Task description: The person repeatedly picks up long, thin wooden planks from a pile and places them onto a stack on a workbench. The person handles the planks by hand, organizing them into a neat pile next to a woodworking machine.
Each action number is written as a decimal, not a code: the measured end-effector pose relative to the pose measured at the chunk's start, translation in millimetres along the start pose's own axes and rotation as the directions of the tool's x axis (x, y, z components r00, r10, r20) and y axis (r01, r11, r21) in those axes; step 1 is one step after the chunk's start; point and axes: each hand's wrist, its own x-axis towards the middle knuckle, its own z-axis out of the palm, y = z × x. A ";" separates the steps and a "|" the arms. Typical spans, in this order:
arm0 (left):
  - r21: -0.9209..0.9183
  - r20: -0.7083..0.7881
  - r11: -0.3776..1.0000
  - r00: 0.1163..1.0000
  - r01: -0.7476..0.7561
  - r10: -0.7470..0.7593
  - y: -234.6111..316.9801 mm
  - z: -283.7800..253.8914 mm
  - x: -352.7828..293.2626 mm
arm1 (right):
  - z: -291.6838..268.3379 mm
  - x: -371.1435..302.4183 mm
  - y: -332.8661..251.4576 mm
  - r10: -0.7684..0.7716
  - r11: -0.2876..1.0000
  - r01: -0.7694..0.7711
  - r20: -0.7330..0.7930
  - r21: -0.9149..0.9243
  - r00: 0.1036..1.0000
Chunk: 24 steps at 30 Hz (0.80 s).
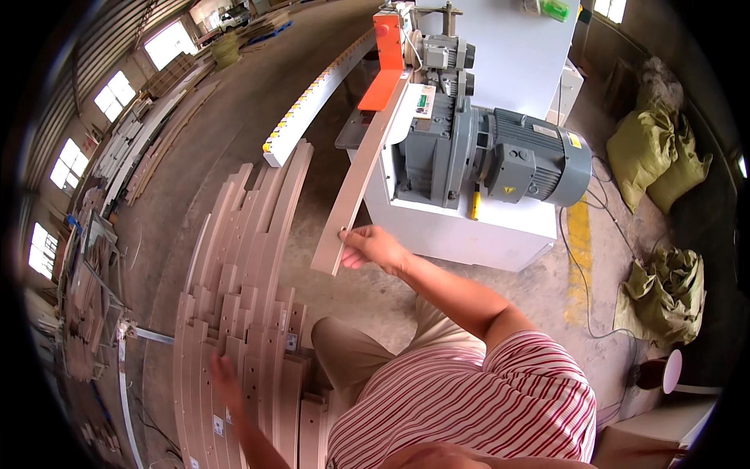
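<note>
A long brown plank slopes away from me, its far end at the orange guard of a machine. My right hand is closed on the plank's right edge close to the near end, thumb and fingers pinching it. My left hand is over a stack of similar brown planks at my left. It is smeared by motion, so its fingers cannot be made out, nor whether it touches the stack. Several planks in the stack have small holes near their ends.
A large grey motor sits on the machine's white base. A white roller rail with yellow parts runs away behind the stack. Yellow-green sacks and black cables lie at the right. A metal frame stands left.
</note>
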 end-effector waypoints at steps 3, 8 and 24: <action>-0.238 0.192 0.953 0.952 -0.189 0.237 143.8 1.4 -16.0 | 25.2 -10.9 11.4 0.017 1.000 -0.017 0.048 0.010 0.999; -0.182 0.269 0.773 0.726 -0.607 0.633 237.6 35.1 -13.5 | 49.6 -35.6 27.3 0.061 0.998 -0.064 0.093 0.024 0.994; 0.332 0.592 0.943 0.776 0.015 -0.220 31.9 -103.8 -94.2 | -8.1 50.0 -3.2 0.074 0.951 -0.013 -0.187 0.309 0.979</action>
